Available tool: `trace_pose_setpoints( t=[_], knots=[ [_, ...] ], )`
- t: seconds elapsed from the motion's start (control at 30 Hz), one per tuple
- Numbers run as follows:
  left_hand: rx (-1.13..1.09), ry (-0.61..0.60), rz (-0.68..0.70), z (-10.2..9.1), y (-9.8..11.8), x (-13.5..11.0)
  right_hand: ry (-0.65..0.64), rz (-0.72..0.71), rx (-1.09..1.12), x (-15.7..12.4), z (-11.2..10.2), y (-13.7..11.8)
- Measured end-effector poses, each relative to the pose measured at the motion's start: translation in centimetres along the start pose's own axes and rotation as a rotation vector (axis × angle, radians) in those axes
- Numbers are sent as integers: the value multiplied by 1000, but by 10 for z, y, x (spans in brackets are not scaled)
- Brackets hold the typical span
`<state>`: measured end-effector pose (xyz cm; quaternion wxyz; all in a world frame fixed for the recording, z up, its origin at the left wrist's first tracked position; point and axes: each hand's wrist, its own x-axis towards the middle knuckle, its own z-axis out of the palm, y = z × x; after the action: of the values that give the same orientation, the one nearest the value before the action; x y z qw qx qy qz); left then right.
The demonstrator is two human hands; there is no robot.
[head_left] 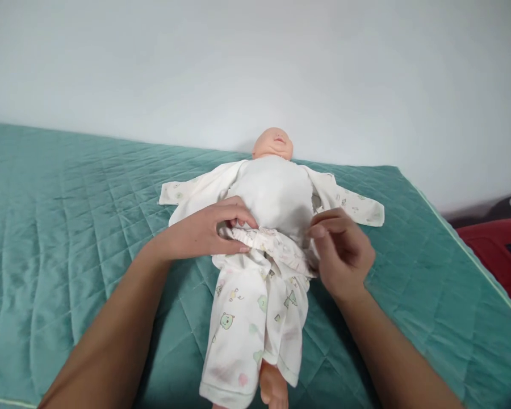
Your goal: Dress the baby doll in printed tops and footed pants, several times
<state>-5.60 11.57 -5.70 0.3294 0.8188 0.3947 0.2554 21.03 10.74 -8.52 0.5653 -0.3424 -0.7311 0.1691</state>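
A baby doll (273, 143) lies on its back, head towards the wall, its feet near me. White baby trousers (238, 318) printed with green animals cover its legs, and their waistband (276, 244) is bunched at the hips. My left hand (213, 227) pinches the waistband on the left side, thumb below and fingers above. At the other side my right hand (343, 250) is closed by the waistband's edge; what its fingertips hold is hidden. An open white jacket (357, 207) spreads out under the doll with both sleeves stretched sideways. One bare foot (273, 386) sticks out of a trouser leg.
A green quilted cover (68, 227) lies beneath the doll, its pale-edged side running down the right. Behind stands a plain white wall (153, 68). Beyond the right edge is a red object (494, 250), partly cut off.
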Motion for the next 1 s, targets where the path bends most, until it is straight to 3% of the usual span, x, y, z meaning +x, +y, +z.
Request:
trace_pose_setpoints(
  t=[0.1,0.17,0.47,0.6,0.7,0.77,0.87,1.0],
  knots=[
    [61,132,36,9,4,2,-291,-102,15,-1,4,-10],
    [132,211,64,15,6,4,-350,-118,9,0,7,-13],
    [409,259,168,24,6,5,-374,-53,-83,-1,13,-18],
    [504,319,255,32,7,7,-267,263,21,-2,14,-17],
    [432,292,291,35,9,10,-215,496,179,1,11,-12],
    [361,277,301,37,9,11,-204,561,276,4,8,-10],
    [258,324,314,38,8,13,-204,591,343,6,7,-10],
    [146,341,318,37,5,13,-232,519,244,5,10,-15]
  ],
)
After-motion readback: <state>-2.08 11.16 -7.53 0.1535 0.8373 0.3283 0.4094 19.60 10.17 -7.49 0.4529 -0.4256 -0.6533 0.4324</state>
